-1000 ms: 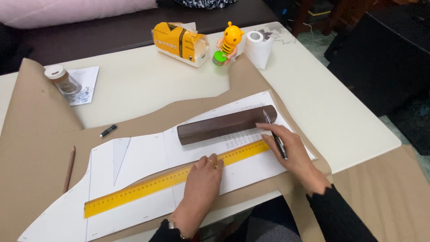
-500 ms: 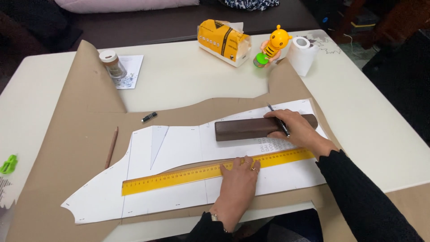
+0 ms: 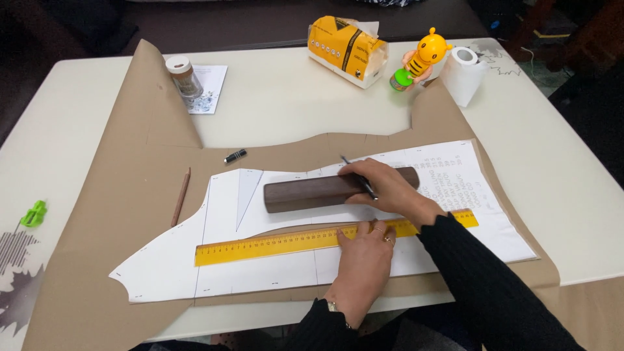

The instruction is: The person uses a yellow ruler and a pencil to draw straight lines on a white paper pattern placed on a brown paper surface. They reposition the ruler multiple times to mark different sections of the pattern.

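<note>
My left hand [image 3: 365,255] presses flat, fingers spread, on a long yellow ruler [image 3: 260,246] that lies across a white paper pattern piece [image 3: 169,273]. My right hand [image 3: 383,185] grips a dark pen [image 3: 359,177] and rests on a dark brown wooden block [image 3: 305,194] lying on the pattern just above the ruler. The pattern lies on a large sheet of brown kraft paper [image 3: 123,195] spread over the white table [image 3: 279,97].
A pencil [image 3: 181,196] and a small black cap [image 3: 235,156] lie on the kraft paper. At the back stand a jar [image 3: 182,77], a yellow tissue pack [image 3: 346,49], a yellow bee toy [image 3: 421,57] and a paper roll [image 3: 467,75]. A green clip [image 3: 34,213] lies at the left.
The view has shifted, so everything sits further right in the frame. My right hand with the pen has slid left along the wooden block; my left hand stays on the ruler.
</note>
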